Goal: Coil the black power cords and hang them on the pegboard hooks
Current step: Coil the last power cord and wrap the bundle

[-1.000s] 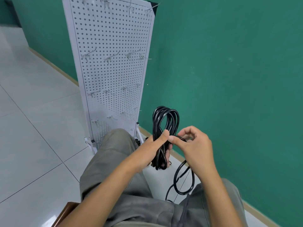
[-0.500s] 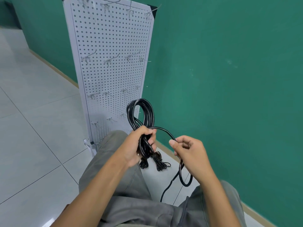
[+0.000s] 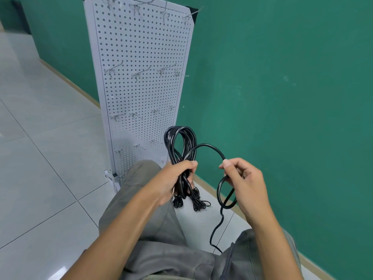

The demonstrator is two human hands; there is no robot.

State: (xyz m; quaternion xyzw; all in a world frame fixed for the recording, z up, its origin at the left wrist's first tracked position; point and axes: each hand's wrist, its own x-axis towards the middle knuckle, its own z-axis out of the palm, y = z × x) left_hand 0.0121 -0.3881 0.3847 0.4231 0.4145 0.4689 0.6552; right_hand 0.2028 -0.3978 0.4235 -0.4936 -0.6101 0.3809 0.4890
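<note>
My left hand (image 3: 175,181) grips the waist of a black power cord coil (image 3: 180,138) whose loops stand up above my fist. From the coil one free strand (image 3: 210,147) arcs right to my right hand (image 3: 245,183), which pinches it between thumb and fingers. Below that hand the strand makes a small loop (image 3: 221,196) and trails down between my knees. The white pegboard (image 3: 141,57) stands upright just behind the coil, with rows of bare metal hooks (image 3: 139,72). More bundled black cords (image 3: 196,201) lie on the floor under my hands.
A green wall (image 3: 282,98) runs along the right, with a wooden skirting at its foot. Pale floor tiles (image 3: 40,148) spread out to the left. My grey-trousered knees (image 3: 145,209) fill the lower part of the view.
My hands have drawn apart: the right hand moved right, pulling a length of cord into a wide arc. The coil shifted left with my left hand.
</note>
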